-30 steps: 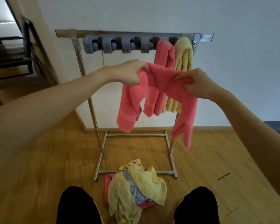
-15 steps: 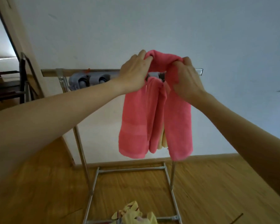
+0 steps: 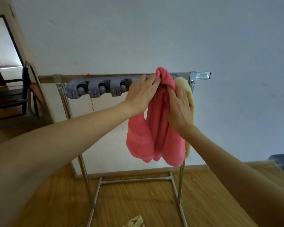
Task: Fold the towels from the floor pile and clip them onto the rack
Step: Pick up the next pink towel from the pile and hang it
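Both hands lowered w/ towel [image 3: 156, 128] to rack [image 3: 105, 76]; left hand [image 3: 142, 94] and right hand [image 3: 179, 107] pinch its fold, prob. pressing it into a clip.

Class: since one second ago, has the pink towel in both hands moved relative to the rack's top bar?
Yes. The pink towel rose from below the rack's top bar up to it.

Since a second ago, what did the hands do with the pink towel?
Both hands, left hand and right hand, lifted the pink towel from chest height up to the rack and bunched it together. The yellow towel stayed hanging there.
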Demonstrator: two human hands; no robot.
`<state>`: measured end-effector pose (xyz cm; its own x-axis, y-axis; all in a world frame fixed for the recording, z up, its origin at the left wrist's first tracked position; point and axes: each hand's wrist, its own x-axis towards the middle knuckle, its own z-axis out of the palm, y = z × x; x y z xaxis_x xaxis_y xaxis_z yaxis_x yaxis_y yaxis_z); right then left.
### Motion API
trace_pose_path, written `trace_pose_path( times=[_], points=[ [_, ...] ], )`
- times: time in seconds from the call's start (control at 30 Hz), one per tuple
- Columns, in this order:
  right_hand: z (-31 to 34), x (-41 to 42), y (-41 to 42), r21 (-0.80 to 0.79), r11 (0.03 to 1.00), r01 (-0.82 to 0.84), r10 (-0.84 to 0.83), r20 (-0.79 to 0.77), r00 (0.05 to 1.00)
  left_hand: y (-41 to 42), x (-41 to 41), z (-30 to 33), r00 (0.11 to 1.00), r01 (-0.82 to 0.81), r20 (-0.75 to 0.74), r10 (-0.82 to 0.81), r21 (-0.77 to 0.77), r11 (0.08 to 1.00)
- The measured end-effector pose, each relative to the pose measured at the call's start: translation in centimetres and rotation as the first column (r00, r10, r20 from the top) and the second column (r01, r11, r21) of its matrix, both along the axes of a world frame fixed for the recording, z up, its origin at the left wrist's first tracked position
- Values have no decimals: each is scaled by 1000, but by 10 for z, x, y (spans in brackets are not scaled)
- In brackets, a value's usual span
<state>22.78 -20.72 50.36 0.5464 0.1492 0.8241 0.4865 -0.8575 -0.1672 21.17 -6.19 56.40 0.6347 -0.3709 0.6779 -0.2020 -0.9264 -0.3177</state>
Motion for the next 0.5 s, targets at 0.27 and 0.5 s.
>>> trace_pose_path(
  times=[0.27, 0.5],
  points=[
    [-37, 9, -22, 191, 924, -331, 379, -338, 862, 10, -1, -58, 973, 202, -59, -223, -255, 946],
    [-63, 4, -27, 1, 969, -246, 230, -357, 905, 9, -10, -116, 933, 346, 124, -339, -573, 743]
  ],
)
